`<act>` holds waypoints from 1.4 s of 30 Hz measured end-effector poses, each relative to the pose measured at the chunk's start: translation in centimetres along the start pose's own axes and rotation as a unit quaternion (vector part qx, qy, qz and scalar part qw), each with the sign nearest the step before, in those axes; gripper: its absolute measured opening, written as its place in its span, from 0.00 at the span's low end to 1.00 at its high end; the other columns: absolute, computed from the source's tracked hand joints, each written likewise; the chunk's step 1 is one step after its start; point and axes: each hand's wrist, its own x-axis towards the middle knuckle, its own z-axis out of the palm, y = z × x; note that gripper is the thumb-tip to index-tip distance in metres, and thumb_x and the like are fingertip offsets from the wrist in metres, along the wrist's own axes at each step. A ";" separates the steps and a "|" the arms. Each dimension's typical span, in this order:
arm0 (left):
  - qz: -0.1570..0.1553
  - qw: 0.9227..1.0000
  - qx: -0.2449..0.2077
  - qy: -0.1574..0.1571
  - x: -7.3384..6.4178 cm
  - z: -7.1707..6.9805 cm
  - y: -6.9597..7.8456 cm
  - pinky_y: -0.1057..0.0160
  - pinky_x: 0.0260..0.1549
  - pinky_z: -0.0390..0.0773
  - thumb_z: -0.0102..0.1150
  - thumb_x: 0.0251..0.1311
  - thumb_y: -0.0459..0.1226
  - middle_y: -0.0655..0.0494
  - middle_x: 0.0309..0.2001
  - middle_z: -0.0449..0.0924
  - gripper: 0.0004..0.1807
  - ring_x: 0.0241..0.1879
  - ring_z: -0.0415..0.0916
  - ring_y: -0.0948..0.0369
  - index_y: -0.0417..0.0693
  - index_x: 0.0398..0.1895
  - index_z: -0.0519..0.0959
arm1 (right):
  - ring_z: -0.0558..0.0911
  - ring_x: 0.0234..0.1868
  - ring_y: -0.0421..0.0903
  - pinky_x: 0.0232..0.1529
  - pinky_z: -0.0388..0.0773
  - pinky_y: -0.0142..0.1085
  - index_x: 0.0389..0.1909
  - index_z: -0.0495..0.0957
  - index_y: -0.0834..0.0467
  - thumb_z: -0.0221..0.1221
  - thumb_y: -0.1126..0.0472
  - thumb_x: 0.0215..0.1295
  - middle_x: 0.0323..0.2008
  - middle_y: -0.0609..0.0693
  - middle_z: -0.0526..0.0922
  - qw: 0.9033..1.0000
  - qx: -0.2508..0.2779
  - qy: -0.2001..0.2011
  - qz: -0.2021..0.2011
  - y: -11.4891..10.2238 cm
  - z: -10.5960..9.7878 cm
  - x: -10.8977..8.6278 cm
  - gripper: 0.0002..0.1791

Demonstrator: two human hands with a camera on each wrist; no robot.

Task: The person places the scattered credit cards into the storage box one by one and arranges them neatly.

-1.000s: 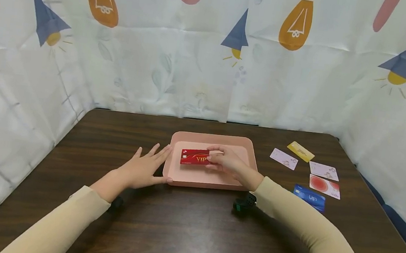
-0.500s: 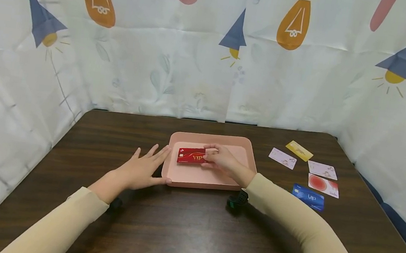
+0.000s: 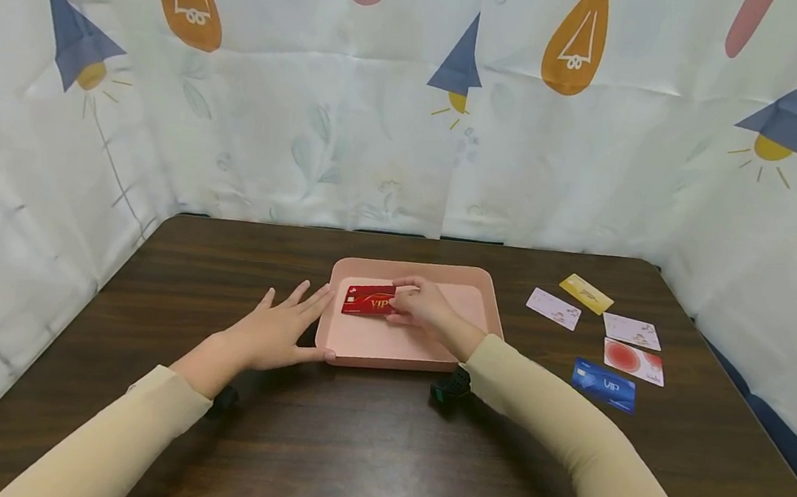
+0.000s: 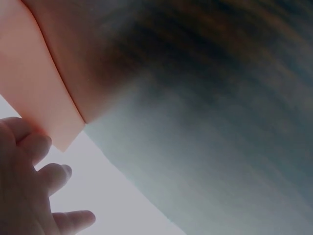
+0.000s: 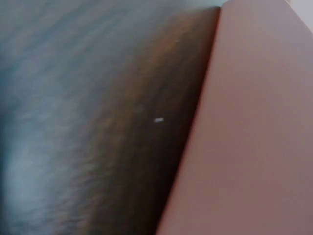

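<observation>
A pink tray [image 3: 423, 357] lies on the dark wooden table. Over its left half is a red VIP card [image 3: 367, 300], its right end pinched between the thumb and fingers of my right hand [image 3: 427, 307]. My left hand [image 3: 278, 332] has its fingers spread, the fingertips and thumb right at the tray's left side. In the left wrist view, the left hand [image 4: 29, 181] shows beside a corner of the tray [image 4: 44, 83]. The right wrist view holds only the tray's side [image 5: 244, 122] and the table; the right hand is out of that view.
Right of the tray lie several cards: a yellow one [image 3: 586, 294], two pale pink ones, one with a red circle [image 3: 634, 361] and a blue VIP card [image 3: 604, 385]. A patterned white curtain [image 3: 380, 148] hangs behind the table [image 3: 345, 456].
My right hand has shifted slightly left with the red card, which has moved toward the tray's left side. The left hand has kept its place at the tray.
</observation>
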 end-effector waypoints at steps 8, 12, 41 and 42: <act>-0.004 1.000 -0.002 -0.008 0.0 -0.2 0.0 0.23 0.67 0.41 0.54 0.60 0.72 0.48 0.82 0.45 0.59 0.79 0.40 0.40 0.46 0.84 0.48 | 0.83 0.38 0.51 0.38 0.86 0.39 0.70 0.70 0.64 0.57 0.73 0.72 0.64 0.67 0.73 1.000 0.016 0.002 -0.013 -0.5 0.4 0.4 0.26; -0.001 1.000 -0.003 -0.006 0.1 -0.1 0.0 0.23 0.67 0.41 0.54 0.60 0.73 0.48 0.82 0.46 0.60 0.79 0.40 0.40 0.46 0.83 0.49 | 0.84 0.40 0.52 0.40 0.86 0.39 0.71 0.70 0.63 0.57 0.73 0.73 0.63 0.67 0.74 1.000 0.015 0.001 -0.009 -0.6 0.5 0.4 0.27; 0.002 1.000 0.014 -0.002 -0.2 -0.3 0.1 0.23 0.66 0.42 0.52 0.61 0.73 0.47 0.82 0.47 0.59 0.79 0.41 0.40 0.45 0.83 0.49 | 0.79 0.57 0.56 0.50 0.84 0.43 0.71 0.71 0.61 0.68 0.76 0.61 0.52 0.62 0.79 0.997 -0.065 0.022 -0.041 0.2 1.0 1.7 0.36; 0.002 1.000 0.014 -0.003 -0.2 -0.3 0.1 0.23 0.66 0.42 0.52 0.61 0.73 0.47 0.82 0.47 0.59 0.79 0.41 0.40 0.45 0.83 0.49 | 0.79 0.56 0.56 0.50 0.84 0.43 0.71 0.71 0.61 0.68 0.76 0.61 0.52 0.62 0.79 0.997 -0.063 0.022 -0.042 0.1 1.0 1.6 0.36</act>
